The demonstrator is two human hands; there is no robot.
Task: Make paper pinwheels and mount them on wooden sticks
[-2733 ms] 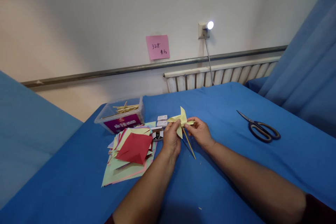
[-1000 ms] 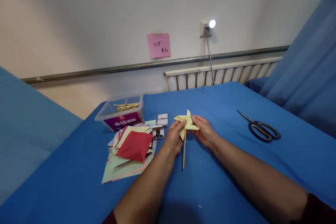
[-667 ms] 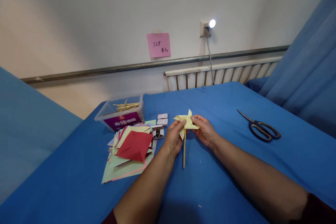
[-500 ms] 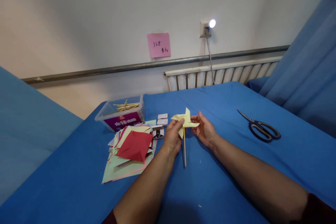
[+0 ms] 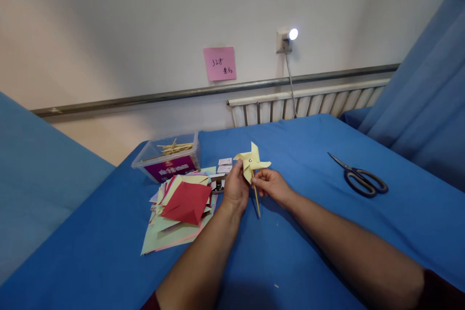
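Pale wall (image 5: 145, 24) carries a pink note (image 5: 220, 64) above a metal rail (image 5: 196, 93), with a white radiator (image 5: 265, 111) lower down. Blue cloth (image 5: 308, 247) covers the table, and just above it, between the two hands, is a pale yellow pinwheel (image 5: 252, 162) with a metal pin (image 5: 250, 160) at its centre. Its thin stick (image 5: 257, 202) slants down, pinched between the thumb and fingers of the right hand (image 5: 271, 185). Left hand (image 5: 236, 188) is at the pinwheel's left side, partly behind it; I cannot tell whether it grips. Left of the hands are stacked coloured papers (image 5: 187, 202), red uppermost, a clear tub (image 5: 174, 168) of sticks and small white boxes (image 5: 224, 162). Scissors (image 5: 359, 178) lie well apart on the right, blades together
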